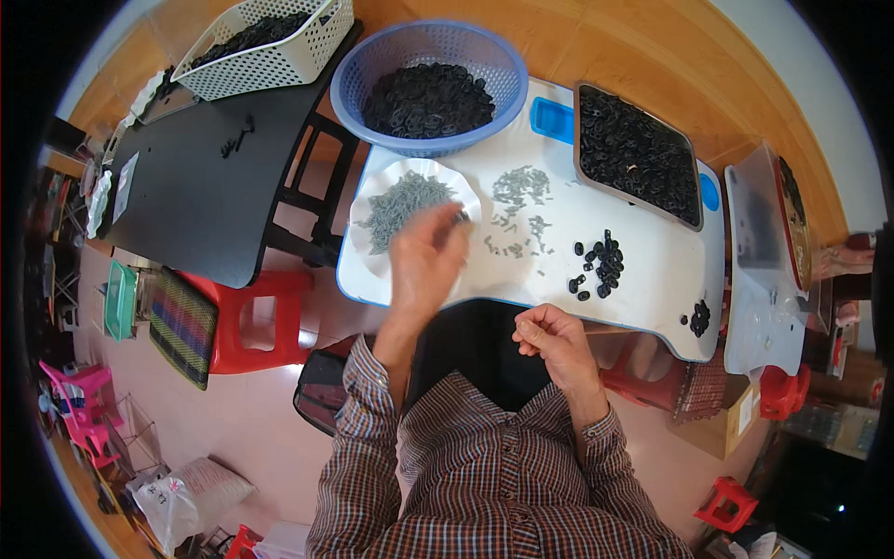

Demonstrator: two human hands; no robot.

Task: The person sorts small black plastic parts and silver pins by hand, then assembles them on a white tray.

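Nearest to me, my right hand (pixel 551 337) hangs at the near edge of the white table (pixel 652 279), curled into a loose fist with the thumb against the fingertips. It may be pinching something small, but I cannot tell what, if anything, sits between them. The wrist is bent inward and the checked sleeve (pixel 605 438) ends just behind it.

A little farther out, my left hand (pixel 428 256) reaches up and away from my body, forearm nearly straight, fingers gathered and pointing at the white paper plate (pixel 372 200). The fingertips close on a small dark piece (pixel 463 217) right at the plate's near right rim, though the hand is blurred.

The plate holds a heap of small grey pins (pixel 402 205); more of them (pixel 519 210) lie scattered just right of my left hand. Beyond my right hand sits a small cluster of black rings (pixel 601 264).

I judge I am in the picking-up step, fetching a part at the plate. The next move calls for bringing both hands together above my lap.

Farthest off stand the blue basket (pixel 354 84) and a dark tray (pixel 637 151), both filled with black rings.
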